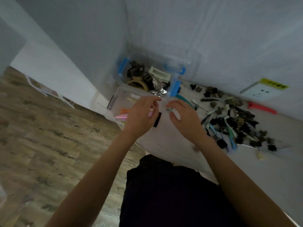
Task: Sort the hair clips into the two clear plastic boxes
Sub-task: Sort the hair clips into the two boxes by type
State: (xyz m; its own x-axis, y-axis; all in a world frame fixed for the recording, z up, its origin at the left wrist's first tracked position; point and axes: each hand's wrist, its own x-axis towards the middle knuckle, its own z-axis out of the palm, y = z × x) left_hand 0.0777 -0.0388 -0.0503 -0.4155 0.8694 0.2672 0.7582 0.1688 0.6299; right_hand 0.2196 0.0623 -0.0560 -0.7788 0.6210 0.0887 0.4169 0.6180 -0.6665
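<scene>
Two clear plastic boxes stand at the left corner of the white table. The far box point(121, 79), with blue latches, holds large claw clips in black, tan and white. The near box point(118, 95) holds slim pastel clips in pink, orange and cream. Both my hands hover over the near box's right edge, almost touching. My left hand point(141, 115) is closed on a pale pink hair clip point(150, 113). My right hand point(183, 117) pinches a small green-and-white hair clip point(169, 109). A loose pile of hair clips point(229, 122), mostly dark with some blue and green, lies to the right.
A coral-red clip point(260, 107) lies by the wall past the pile. A white wall socket point(260, 93) with a yellow label sits low on the wall. A black strip point(157, 119) lies under my hands. The table edge runs near my dark-clothed lap; wood-pattern floor lies to the left.
</scene>
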